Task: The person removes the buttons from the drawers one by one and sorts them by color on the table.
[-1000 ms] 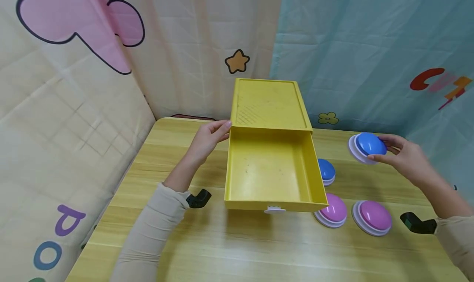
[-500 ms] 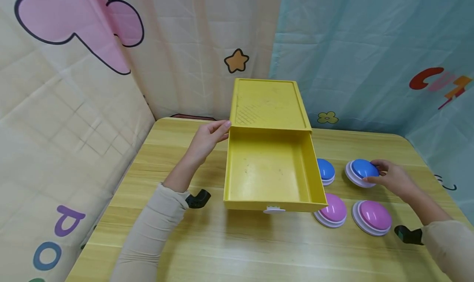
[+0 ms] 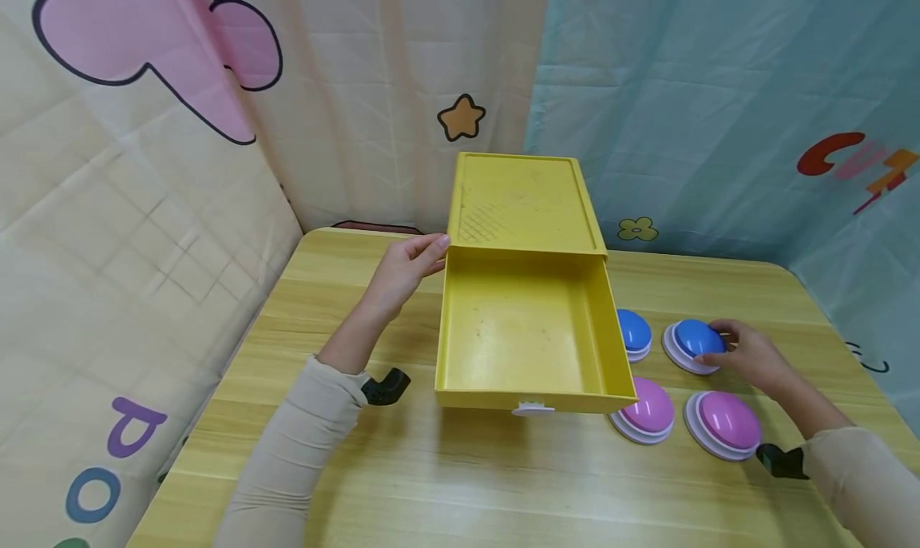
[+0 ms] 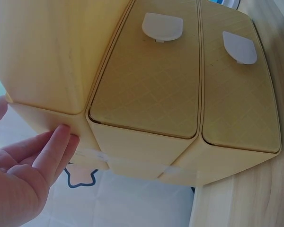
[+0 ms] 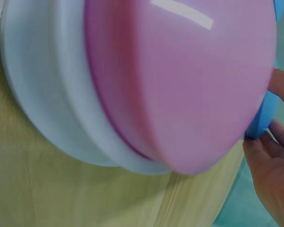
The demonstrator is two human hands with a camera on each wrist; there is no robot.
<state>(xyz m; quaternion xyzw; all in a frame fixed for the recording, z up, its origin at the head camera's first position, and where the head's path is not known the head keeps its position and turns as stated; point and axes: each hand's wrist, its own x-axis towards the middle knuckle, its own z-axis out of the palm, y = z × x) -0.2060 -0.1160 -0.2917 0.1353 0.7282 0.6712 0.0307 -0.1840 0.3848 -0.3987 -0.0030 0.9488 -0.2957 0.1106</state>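
Note:
A yellow drawer unit stands on the table with its top drawer pulled out and nothing visible inside. My left hand rests against its left side near the front top corner, fingers fairly straight, as the left wrist view also shows. On the right, my right hand holds a blue push button with a white base between thumb and fingers, down at table level. Another blue push button sits left of it, partly hidden by the drawer. Two pink push buttons lie nearer me.
Below the open drawer are two shut drawers with white handles. The pulled-out drawer overhangs the wooden table. Printed curtains close off the back and sides. A black wrist device sits on each sleeve.
My right hand has brought the blue push button down and left, from above the table to beside the other blue one. The left hand and drawer unit have stayed put.

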